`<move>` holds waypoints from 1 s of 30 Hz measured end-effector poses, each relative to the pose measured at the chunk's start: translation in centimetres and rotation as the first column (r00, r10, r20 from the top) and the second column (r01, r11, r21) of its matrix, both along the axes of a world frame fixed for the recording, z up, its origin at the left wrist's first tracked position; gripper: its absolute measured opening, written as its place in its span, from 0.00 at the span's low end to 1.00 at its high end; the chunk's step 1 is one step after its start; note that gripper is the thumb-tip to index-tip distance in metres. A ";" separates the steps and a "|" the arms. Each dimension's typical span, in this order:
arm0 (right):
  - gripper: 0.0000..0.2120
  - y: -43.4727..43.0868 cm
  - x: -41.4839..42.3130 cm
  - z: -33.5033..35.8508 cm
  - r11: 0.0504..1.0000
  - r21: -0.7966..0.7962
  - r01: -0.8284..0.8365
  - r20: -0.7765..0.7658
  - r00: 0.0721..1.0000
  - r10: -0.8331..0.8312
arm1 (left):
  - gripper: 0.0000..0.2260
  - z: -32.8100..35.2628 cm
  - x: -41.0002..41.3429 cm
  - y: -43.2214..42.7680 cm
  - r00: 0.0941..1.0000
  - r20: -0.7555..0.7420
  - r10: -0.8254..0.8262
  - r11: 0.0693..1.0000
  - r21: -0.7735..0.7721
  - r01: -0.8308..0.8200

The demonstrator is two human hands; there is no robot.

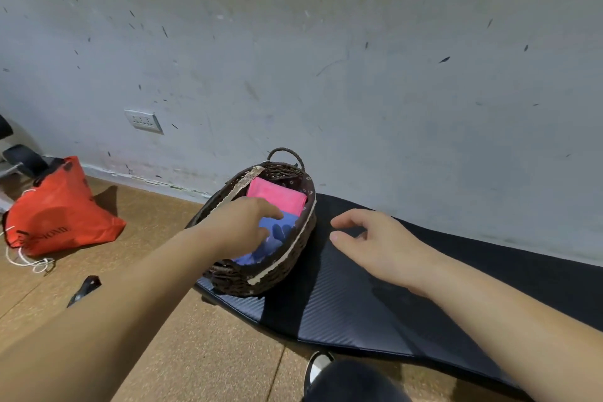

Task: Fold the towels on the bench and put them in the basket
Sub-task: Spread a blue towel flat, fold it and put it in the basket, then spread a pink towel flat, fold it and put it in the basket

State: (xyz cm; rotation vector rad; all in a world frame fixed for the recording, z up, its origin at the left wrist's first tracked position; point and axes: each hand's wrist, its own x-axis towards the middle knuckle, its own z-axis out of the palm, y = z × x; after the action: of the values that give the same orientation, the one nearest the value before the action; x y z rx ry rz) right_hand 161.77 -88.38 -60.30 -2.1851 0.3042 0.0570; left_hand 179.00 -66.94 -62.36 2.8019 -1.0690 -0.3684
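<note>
– On the black padded bench [342, 310], left end: dark brown woven wicker basket [261, 285], cream lace trim on the rim, loop handle at the far side.
– Towels?
– Both in the basket. Folded pink towel [277, 194] is at the far end, folded blue towel [280, 240] at the near end. Their edges meet.
– Left hand?
– Left hand [241, 225] reaches in over the left rim and sits above the blue towel. Fingers are spread and nearly straight, gripping nothing. Finger shadows fall on the blue cloth, but I can't tell if the tips touch it.
– Right?
– Right hand [368, 241] is over bare bench, just right of the basket and apart from it. Palm down, fingers loosely curled, holding nothing.
– Surroundings?
– Bench runs along a scuffed grey wall [359, 75]. Orange plastic bag [58, 215] with white cord lies on the brown floor [212, 352], well left of the basket. White wall socket [143, 121] is above the bag. Small black object [85, 289] lies on the floor beside the left forearm, can't identify it. Dark shoe with a white edge [318, 365] shows at the bottom, near the bench's front edge.
</note>
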 end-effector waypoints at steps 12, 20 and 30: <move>0.12 -11.8 -11.7 -0.1 0.977 -0.209 0.048 -0.156 0.984 -0.081 | 0.12 0.2 -16.9 -16.0 0.971 -0.131 -0.197 0.886 -0.447 0.120; 0.16 -24.8 -21.6 -3.9 0.940 -0.286 0.183 -0.323 0.906 -0.275 | 0.13 -1.9 -25.4 -28.7 0.880 -0.174 -0.443 0.849 -0.397 0.349; 0.10 -35.6 -33.7 -10.8 0.558 -0.356 0.750 0.056 0.613 -0.788 | 0.11 -6.3 -32.8 -36.3 0.789 -0.203 -0.579 0.797 -0.344 0.496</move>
State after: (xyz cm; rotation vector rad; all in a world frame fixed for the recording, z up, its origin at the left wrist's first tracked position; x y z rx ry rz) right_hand 128.09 -123.98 -71.15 -2.1900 1.4273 -0.4075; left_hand 146.23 -103.27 -68.68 2.0620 -1.6874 -0.6206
